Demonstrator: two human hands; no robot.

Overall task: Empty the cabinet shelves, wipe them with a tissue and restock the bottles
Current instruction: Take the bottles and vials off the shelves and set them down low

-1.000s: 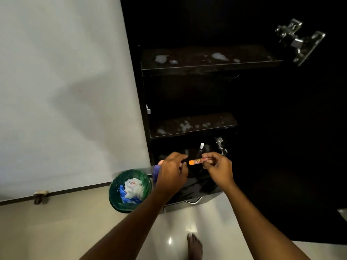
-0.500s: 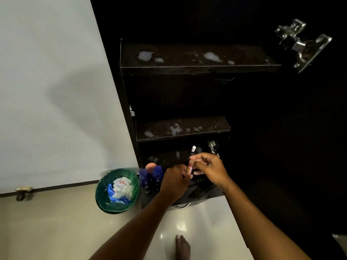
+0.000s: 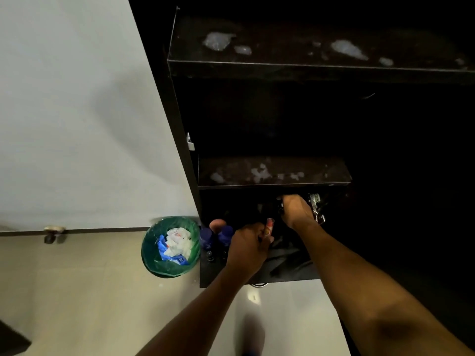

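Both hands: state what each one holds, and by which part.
The left hand grips a small orange tube by its lower end; the top sticks out. The right hand reaches into the bottom shelf, curled around something dark; what it holds cannot be told.

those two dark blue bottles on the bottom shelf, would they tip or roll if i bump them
The two dark blue bottles stand upright, close together beside a round peach-coloured object, so a bump would probably knock one against the other. They look rounded, so a fallen one may roll. They stand near the left end of the glossy black bottom shelf, and one could drop toward the green-lined waste bin.
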